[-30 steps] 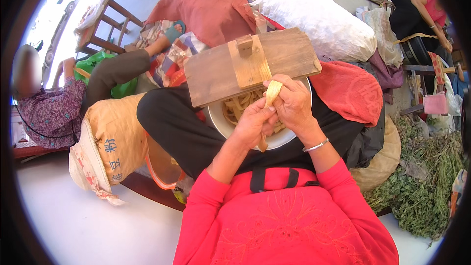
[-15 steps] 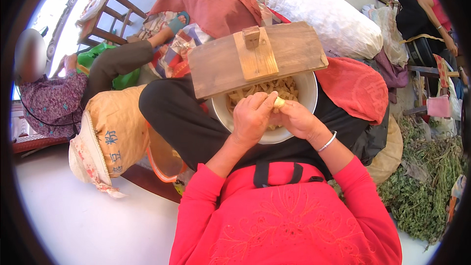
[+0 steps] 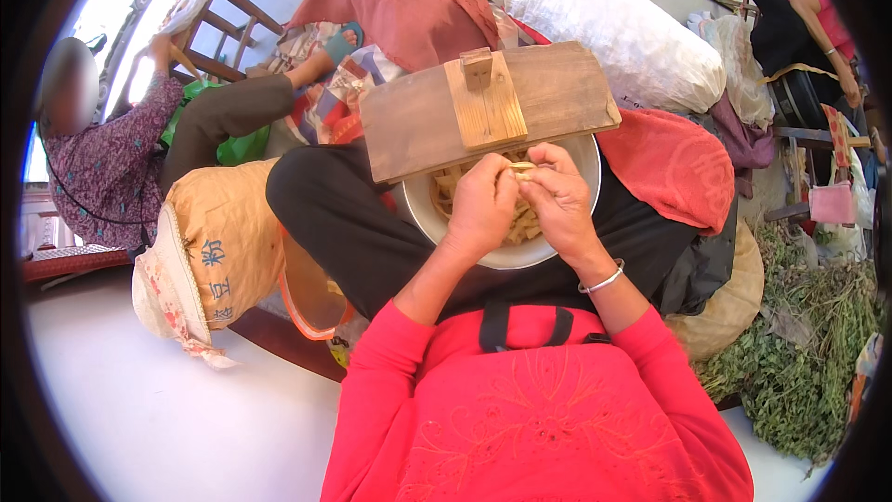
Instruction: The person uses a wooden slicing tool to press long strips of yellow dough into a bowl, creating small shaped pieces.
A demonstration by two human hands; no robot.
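A small pale yellow piece (image 3: 523, 167), its kind not plain, is pinched between my two hands over a white basin (image 3: 414, 211) in my lap. My left hand (image 3: 481, 203) is closed, its fingertips on the left end of the piece. The fingers of my right hand (image 3: 560, 200) grip the other end; a silver bangle circles that wrist. Light brown, strip-like pieces (image 3: 522, 226) lie in the basin, partly hidden by my hands. Across its far rim rests a wooden board (image 3: 400, 130) with a paler crosspiece and a small block (image 3: 477, 69) on top.
A red cloth (image 3: 671, 167) lies by my right knee. Beyond are a white sack (image 3: 618, 33) and a reddish cover (image 3: 390, 5). At left are a tan sack (image 3: 232, 232), a sun hat (image 3: 167, 288) and a seated person (image 3: 111, 167); dried plants (image 3: 799, 363) fill the right.
Both hands have risen slightly toward the board, and the pale piece has gone from a lump to something longer and split-looking. The person at left has raised an arm toward the wooden stool.
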